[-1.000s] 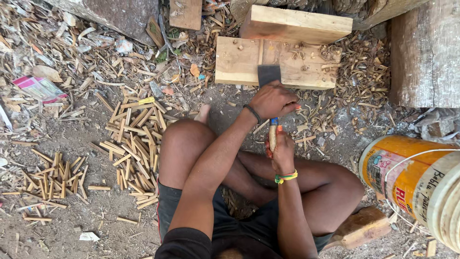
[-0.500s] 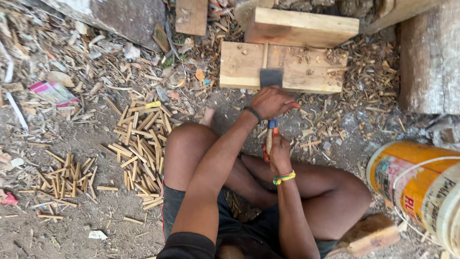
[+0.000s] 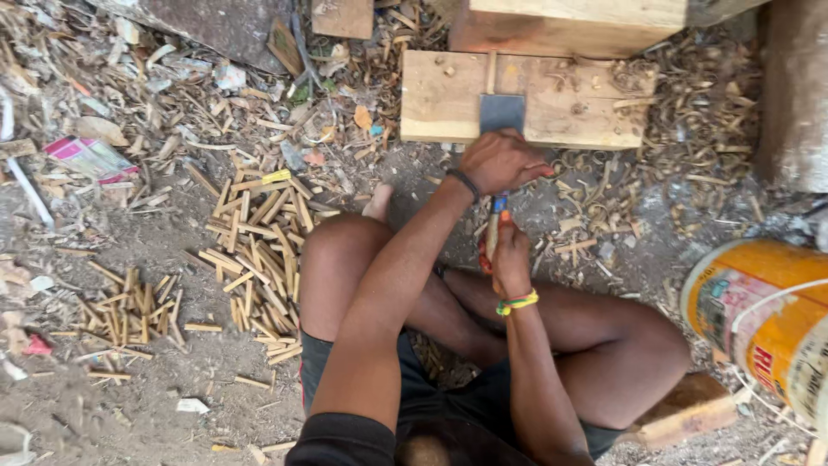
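- Person sits cross-legged on a dirt floor, in dark shorts, one bare foot (image 3: pixel 378 204) showing past the left knee.
- Right hand (image 3: pixel 511 259) is nearest the body, clenched round the handle (image 3: pixel 492 237) of a cleaver; a yellow-green band sits at that wrist.
- The handle looks pale wood with a blue collar at its upper end; most of it is hidden by the fist.
- Left hand (image 3: pixel 500 161) lies beyond the right hand, fingers curled over the near end of the blade (image 3: pixel 502 113); a dark band circles that wrist. What the fingers grip underneath cannot be told.
- The blade is a flat grey rectangle, dull and unpolished, lying over the near edge of a board (image 3: pixel 440 99).
- A thin stick (image 3: pixel 491 72) stands in line with the blade's far edge, on the board; whether they touch cannot be told.
- The board is pale, scuffed, with curled shavings on its right part.
- A thicker block (image 3: pixel 569 24) sits on the board's far edge.
- Left of the knee, a heap of split sticks (image 3: pixel 259 250) lies on the ground; a smaller heap (image 3: pixel 129 311) lies further left.
- An orange and white bucket (image 3: pixel 768 319) lies at the right, well apart from both hands.
- Shavings and litter cover the ground beyond.
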